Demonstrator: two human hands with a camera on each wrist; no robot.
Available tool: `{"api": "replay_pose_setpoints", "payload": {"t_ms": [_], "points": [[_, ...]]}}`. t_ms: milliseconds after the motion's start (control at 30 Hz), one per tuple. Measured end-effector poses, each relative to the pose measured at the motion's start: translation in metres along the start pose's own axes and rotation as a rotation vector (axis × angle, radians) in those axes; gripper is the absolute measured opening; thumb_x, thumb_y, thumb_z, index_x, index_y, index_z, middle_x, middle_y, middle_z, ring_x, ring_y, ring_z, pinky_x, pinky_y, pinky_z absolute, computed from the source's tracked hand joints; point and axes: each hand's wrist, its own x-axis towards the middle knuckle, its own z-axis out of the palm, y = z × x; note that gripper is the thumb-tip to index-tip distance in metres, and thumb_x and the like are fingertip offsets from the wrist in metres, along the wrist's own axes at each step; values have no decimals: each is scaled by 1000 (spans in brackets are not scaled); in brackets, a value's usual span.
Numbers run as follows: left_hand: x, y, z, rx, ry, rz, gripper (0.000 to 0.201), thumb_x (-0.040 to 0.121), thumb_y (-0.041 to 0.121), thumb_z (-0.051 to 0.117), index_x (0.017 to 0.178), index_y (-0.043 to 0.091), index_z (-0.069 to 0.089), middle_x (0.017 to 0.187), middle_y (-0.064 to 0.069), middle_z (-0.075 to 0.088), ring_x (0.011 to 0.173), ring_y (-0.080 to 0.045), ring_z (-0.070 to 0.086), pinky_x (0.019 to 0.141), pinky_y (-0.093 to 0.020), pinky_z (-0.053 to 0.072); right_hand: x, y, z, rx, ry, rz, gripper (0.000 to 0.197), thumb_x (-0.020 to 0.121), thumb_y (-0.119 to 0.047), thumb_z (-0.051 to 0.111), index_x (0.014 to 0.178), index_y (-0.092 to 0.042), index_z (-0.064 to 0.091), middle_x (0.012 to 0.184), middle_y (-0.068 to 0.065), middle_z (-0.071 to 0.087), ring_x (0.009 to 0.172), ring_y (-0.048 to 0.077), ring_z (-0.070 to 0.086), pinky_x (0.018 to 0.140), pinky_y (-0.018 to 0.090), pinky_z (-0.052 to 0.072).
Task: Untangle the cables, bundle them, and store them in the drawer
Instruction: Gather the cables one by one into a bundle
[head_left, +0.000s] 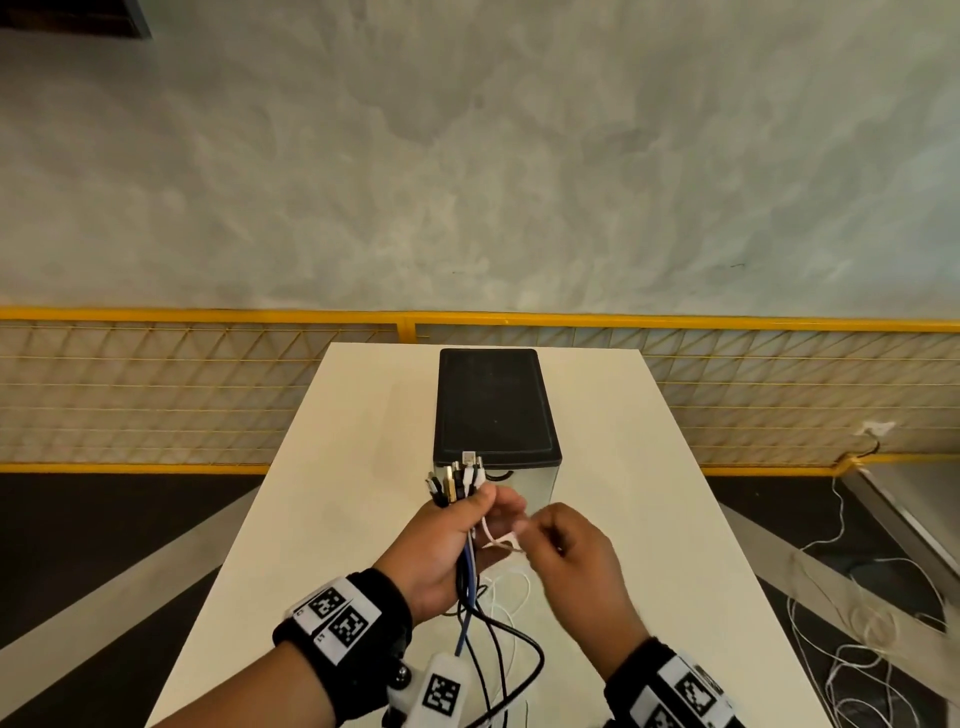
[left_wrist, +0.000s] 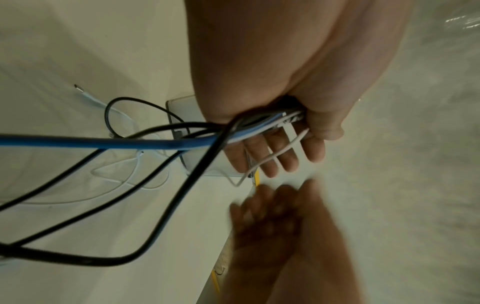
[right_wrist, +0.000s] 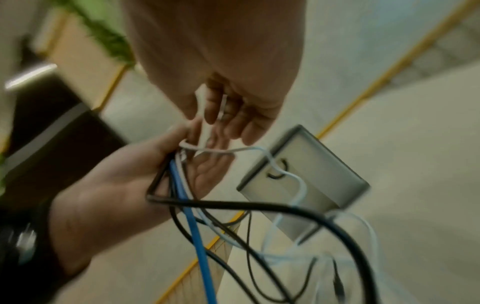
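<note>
My left hand grips a bundle of cables, thumb clamped over it and the connector ends sticking up. A blue cable and black and white cables hang from the fist down onto the white table. My right hand pinches a white tie strip that loops by the left palm. The right wrist view shows this strip between the right hand's thumb and fingers, just above the left hand. The drawer unit, black-topped with a grey front, stands right behind the hands, drawer closed.
A yellow mesh fence runs behind the table. Loose white wires lie on the dark floor to the right. The table's side edges are close to both forearms. Cable slack trails over the near table surface.
</note>
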Motion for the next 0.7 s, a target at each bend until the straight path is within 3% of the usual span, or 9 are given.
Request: {"api": "replay_pose_setpoints", "payload": {"t_ms": [33,100,167,233,300,400,433,567,700], "points": [[0,2,-1,-4,17,13,28,98,23,53,97,5,73,102,-14,75,94,-24,73,79,-36,58,0,4,-3,53,9,153,29,93,-28,61,69,-13,60,66,1,65,57,10,53,58,31,46],[0,5,-3,-4,29,26,29,99,24,52,94,7,75,96,-12,76,91,-24,74,77,-35,58,-2,11,-6,142,-93,416,42,98,-39,51,71,-10,65,66,5,64,58,15,50,56,32,41],[-2,4,-2,-6,22,35,29,98,23,53,92,6,75,88,-13,75,84,-24,73,80,-37,58,-4,16,-2,155,-229,540,53,99,-49,44,77,-9,70,68,4,65,60,15,49,55,27,38],[-5,1,1,8,5,50,29,98,21,53,92,2,73,78,-13,71,73,-23,71,81,-39,58,-3,15,7,339,-277,642,54,99,-53,43,83,-9,70,71,5,63,61,15,47,55,25,36],[-10,-4,3,81,-4,65,30,98,21,51,92,0,72,68,-11,65,65,-22,67,80,-41,58,3,13,12,588,-227,744,41,99,-45,45,84,-11,64,71,5,61,64,16,49,61,29,38],[-17,-9,0,173,18,99,32,98,24,52,83,4,74,55,-7,52,51,-18,56,64,-32,56,17,12,6,873,-130,854,29,100,-31,45,79,-14,56,77,6,63,64,19,57,68,34,45],[-20,-9,-4,195,20,120,32,95,26,55,81,4,73,51,-5,47,47,-17,50,63,-32,54,21,13,2,952,-104,892,29,100,-29,45,77,-14,55,78,8,64,62,19,57,68,34,47],[-36,-3,-17,266,-21,179,31,85,29,59,79,-1,67,43,-1,36,39,-14,36,71,-40,56,24,13,3,1059,-83,996,29,99,-22,47,73,-11,56,65,8,62,63,21,54,67,39,52],[-55,9,-31,170,-29,220,29,90,22,66,75,-1,69,40,1,28,33,-11,28,54,-35,53,25,32,-3,1112,78,1024,29,102,-17,40,76,-9,51,54,9,60,53,21,53,55,42,60]]}}
